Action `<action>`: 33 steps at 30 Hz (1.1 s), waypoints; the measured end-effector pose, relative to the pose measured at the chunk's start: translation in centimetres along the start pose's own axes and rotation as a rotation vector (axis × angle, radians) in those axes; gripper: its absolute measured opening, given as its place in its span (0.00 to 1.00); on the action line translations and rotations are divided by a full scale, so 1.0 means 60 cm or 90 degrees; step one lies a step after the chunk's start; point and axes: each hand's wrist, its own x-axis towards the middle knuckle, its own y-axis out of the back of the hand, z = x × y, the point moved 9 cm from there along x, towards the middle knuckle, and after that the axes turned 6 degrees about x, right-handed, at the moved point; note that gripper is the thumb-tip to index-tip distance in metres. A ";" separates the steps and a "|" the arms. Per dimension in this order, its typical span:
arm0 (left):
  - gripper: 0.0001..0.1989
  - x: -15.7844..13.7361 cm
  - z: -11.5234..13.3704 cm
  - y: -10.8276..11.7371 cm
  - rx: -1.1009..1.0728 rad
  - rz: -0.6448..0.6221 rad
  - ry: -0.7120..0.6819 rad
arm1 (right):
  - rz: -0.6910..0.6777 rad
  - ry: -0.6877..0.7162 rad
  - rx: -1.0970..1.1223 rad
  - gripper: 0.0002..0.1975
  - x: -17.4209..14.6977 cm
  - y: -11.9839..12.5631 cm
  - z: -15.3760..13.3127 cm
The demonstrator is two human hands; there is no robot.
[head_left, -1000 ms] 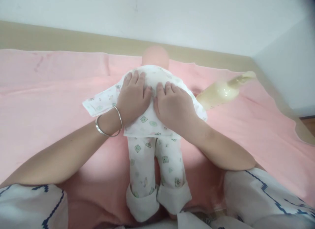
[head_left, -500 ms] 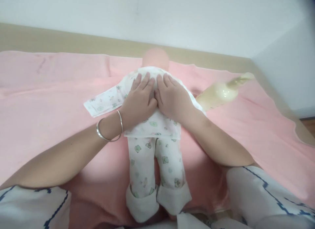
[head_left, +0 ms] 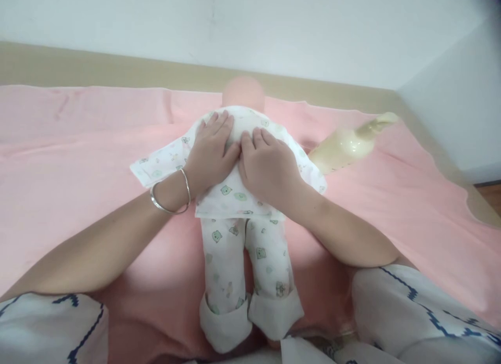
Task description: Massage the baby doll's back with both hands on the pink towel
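Lowest and farthest left of the left hand, a white sleeve [head_left: 50, 327] with dark blue zigzag lines covers part of the person's arm. A silver bracelet [head_left: 155, 201] circles the wrist just below the left hand [head_left: 211, 157]. This hand's grip is spread flat, thumb angled inward, with hold of nothing, its underside on the white printed shirt [head_left: 229, 199] of a doll [head_left: 252, 203]. The doll is directly under both hands, on a pink cloth [head_left: 78, 197]: one shirt sleeve reaches out left of the left hand, the round head [head_left: 243, 91] is beyond the fingertips, and the printed trousers [head_left: 225, 259], cuffs turned up, run from below the hands toward the person. The right hand [head_left: 270, 165] is just beside the left; its grip is also open, fingers close together and slightly bent, laid on the shirt and grasping nothing. To the right of that hand, near the doll's other sleeve, is a shiny cream-coloured bottle [head_left: 342, 147], its narrow end pointing away from the hands.
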 end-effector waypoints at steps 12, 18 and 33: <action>0.27 -0.034 0.037 0.001 0.002 0.052 0.058 | 0.035 -0.020 0.046 0.23 0.018 0.004 0.019; 0.30 -0.048 0.086 -0.002 0.011 0.029 0.001 | 0.041 -0.039 0.077 0.22 0.043 0.000 0.047; 0.29 -0.016 0.016 -0.011 -0.066 0.012 0.002 | -0.003 -0.040 0.030 0.27 0.001 -0.001 0.013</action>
